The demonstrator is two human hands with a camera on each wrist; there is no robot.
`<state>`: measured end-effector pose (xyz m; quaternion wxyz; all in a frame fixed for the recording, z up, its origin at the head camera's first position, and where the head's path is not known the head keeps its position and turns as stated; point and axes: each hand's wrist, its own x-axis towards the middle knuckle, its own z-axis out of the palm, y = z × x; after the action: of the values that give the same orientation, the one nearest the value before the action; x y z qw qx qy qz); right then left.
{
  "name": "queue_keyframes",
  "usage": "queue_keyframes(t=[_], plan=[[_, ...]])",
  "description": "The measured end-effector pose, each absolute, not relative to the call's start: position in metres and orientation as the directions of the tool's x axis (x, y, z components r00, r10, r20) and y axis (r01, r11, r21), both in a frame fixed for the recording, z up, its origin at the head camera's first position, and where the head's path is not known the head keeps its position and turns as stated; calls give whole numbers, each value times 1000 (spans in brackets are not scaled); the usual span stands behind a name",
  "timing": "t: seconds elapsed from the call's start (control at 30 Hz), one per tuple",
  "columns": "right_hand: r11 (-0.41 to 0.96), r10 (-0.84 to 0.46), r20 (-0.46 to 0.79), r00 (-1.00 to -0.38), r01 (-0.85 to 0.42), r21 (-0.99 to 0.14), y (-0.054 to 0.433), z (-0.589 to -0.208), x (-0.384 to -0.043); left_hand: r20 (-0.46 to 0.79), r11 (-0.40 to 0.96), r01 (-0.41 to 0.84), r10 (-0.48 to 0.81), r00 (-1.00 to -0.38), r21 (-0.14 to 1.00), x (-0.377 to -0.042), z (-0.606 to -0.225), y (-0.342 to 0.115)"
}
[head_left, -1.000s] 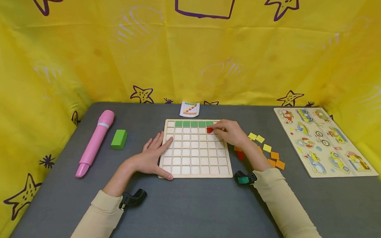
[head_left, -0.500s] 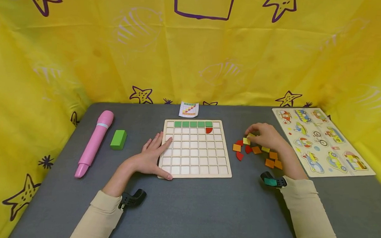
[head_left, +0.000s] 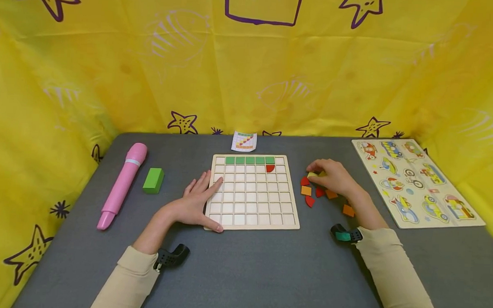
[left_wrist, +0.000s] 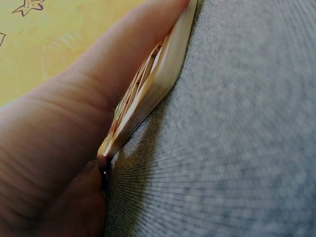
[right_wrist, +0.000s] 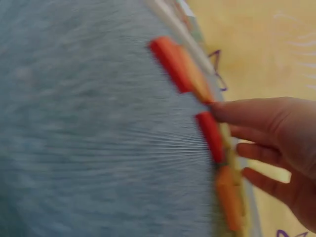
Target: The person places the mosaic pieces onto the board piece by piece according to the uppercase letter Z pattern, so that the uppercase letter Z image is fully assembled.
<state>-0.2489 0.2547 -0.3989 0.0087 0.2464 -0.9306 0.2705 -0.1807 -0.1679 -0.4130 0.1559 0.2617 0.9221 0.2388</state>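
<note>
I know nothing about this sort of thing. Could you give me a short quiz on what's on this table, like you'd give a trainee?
1. Multiple choice: which hand rests on the gridded board? A: the person's left; B: the person's right; C: both.
2. True or false: in the head view, the pink wand lies between the green block and the board.
3. Count: how many green tiles sit in the board's far row?

Key:
1. A: the left hand lies over its left edge.
2. False: the green block lies between the pink wand and the board.
3. Five.
</note>
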Motion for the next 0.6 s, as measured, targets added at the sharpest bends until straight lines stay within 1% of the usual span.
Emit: queue_keyframes(t=[0.1,0.17,0.3,0.4,0.6], plan=[[744,-412,176,-894,-442,-502,252,-404,-251,-162,748,410,559,-813,521,-180,-413,-168],[757,-394,159,-905,-418,-502,252,-403,-250,-164,748,411,560,-812,522,-180,-413,-168],[768,-401,117,-909,-403,-498,257,-398,-245,-165,743,410,563,-810,529,-179,-413,-168],[761,-406,118,-906,-407,-505,257,-396,-245,-163,744,409,562,-811,529,-180,-413,-169],[723,-304,128,-944,-316,-614,235,-396,-246,-162,744,410,562,-811,528,-181,-413,-169]])
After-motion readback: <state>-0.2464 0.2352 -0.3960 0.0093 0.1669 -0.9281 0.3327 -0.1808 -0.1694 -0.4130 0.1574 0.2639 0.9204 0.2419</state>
